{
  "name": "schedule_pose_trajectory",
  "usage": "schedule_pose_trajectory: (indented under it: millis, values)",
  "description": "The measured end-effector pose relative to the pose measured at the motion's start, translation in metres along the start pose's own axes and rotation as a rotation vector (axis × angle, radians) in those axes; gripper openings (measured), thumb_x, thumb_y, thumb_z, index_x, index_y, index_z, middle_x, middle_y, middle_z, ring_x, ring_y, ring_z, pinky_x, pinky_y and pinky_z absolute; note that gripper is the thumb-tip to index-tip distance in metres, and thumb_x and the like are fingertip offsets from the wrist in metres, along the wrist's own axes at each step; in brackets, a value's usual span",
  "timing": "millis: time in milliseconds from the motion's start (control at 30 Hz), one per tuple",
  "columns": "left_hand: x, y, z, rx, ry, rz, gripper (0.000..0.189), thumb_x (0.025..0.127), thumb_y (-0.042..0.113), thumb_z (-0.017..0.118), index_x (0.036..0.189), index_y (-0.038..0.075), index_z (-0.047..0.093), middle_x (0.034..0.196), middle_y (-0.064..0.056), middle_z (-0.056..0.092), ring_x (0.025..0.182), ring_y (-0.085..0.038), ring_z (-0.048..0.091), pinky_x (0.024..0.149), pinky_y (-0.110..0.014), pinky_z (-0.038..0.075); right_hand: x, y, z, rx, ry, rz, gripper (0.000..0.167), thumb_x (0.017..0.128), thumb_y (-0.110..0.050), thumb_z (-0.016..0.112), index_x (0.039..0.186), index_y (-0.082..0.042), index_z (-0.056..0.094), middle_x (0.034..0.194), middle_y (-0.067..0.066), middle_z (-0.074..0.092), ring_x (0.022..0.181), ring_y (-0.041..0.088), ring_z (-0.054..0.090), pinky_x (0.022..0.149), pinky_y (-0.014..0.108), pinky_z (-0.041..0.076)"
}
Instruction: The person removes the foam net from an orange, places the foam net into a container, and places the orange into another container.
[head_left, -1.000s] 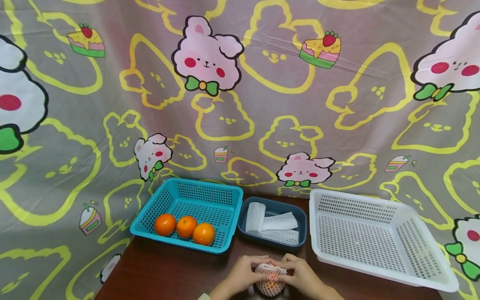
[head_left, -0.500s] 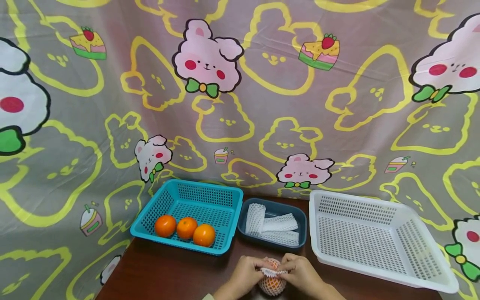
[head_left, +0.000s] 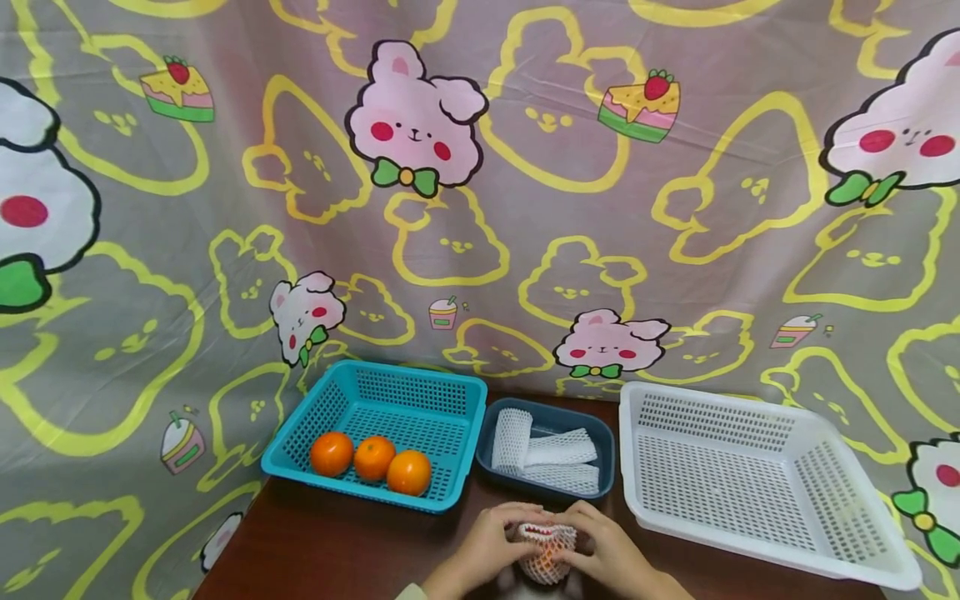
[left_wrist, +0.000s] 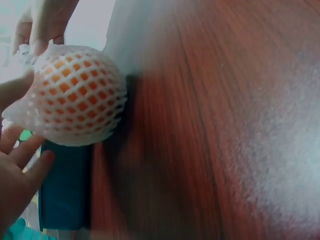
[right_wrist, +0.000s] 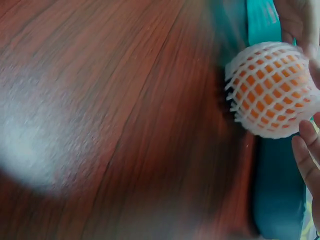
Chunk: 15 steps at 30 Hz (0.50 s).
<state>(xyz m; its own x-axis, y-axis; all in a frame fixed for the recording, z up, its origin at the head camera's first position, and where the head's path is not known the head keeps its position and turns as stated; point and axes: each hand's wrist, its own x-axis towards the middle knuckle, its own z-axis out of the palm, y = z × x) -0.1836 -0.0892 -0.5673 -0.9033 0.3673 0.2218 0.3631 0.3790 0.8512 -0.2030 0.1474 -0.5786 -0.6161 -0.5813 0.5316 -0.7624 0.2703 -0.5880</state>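
An orange (left_wrist: 82, 106) sits inside a white foam fruit net (head_left: 546, 575) near the table's front edge. From the left side, my left hand (head_left: 491, 546) holds the net, its thumb against the mesh near the top. My right hand (head_left: 611, 554) holds it from the other side, fingers and thumb about the upper part. Between the hands the net's open end (head_left: 536, 529) gathers above the fruit. Both wrist views show the mesh stretched over the orange's lower side, close over the wood.
Behind the hands, a dark blue tray (head_left: 486, 454) contains several flat foam nets (head_left: 561, 447). A turquoise basket (head_left: 465, 442) with three oranges (head_left: 408, 472) stands to its left. On the right is a white basket (head_left: 705, 475). A patterned cloth (head_left: 510, 208) hangs behind everything.
The net's top edge, pulled across the orange's front half a second ago, now stands up above the fruit. Both hands have shifted their fingers around it. The baskets and tray stay put.
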Motion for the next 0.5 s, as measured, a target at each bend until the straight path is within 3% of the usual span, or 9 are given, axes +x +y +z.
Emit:
schedule_pose_trajectory:
  millis: [100, 200, 333, 500]
  values:
    - [-0.001, -0.003, -0.003, 0.035, -0.053, -0.059, 0.053, 0.079, 0.016, 0.09, 0.128, 0.01, 0.072, 0.132, -0.006, 0.067, 0.123, -0.015, 0.059, 0.101, -0.03, 0.049, -0.003, 0.004, -0.003, 0.002, -0.037, 0.052, 0.031, 0.087, -0.022, 0.083, 0.115, -0.013, 0.071, 0.112, 0.001, 0.062, 0.092, 0.004, 0.057, 0.061, 0.022, 0.051]
    - [-0.001, -0.006, -0.004, 0.042, -0.099, -0.08, 0.06, 0.077, 0.017, 0.091, 0.133, 0.009, 0.069, 0.135, -0.008, 0.065, 0.123, -0.015, 0.059, 0.1, -0.029, 0.049, -0.004, 0.009, -0.004, -0.044, -0.07, 0.051, 0.04, 0.086, -0.026, 0.083, 0.121, -0.011, 0.07, 0.123, 0.007, 0.067, 0.105, 0.014, 0.065, 0.072, 0.028, 0.057]
    - [-0.002, -0.008, -0.002, 0.047, -0.101, -0.068, 0.052, 0.08, 0.018, 0.089, 0.129, 0.01, 0.073, 0.132, -0.01, 0.067, 0.118, -0.014, 0.062, 0.095, -0.025, 0.05, -0.006, 0.013, -0.005, -0.094, -0.091, -0.01, 0.053, 0.083, -0.027, 0.085, 0.13, -0.007, 0.07, 0.128, 0.013, 0.069, 0.108, 0.021, 0.067, 0.082, 0.031, 0.057]
    - [-0.001, -0.006, 0.002, 0.028, -0.037, -0.099, 0.032, 0.082, 0.02, 0.088, 0.112, 0.013, 0.081, 0.126, -0.007, 0.07, 0.115, -0.013, 0.064, 0.095, -0.026, 0.05, -0.002, 0.014, -0.005, -0.065, 0.003, -0.138, 0.037, 0.075, -0.007, 0.088, 0.11, -0.001, 0.079, 0.11, 0.015, 0.075, 0.093, 0.022, 0.073, 0.08, 0.018, 0.055]
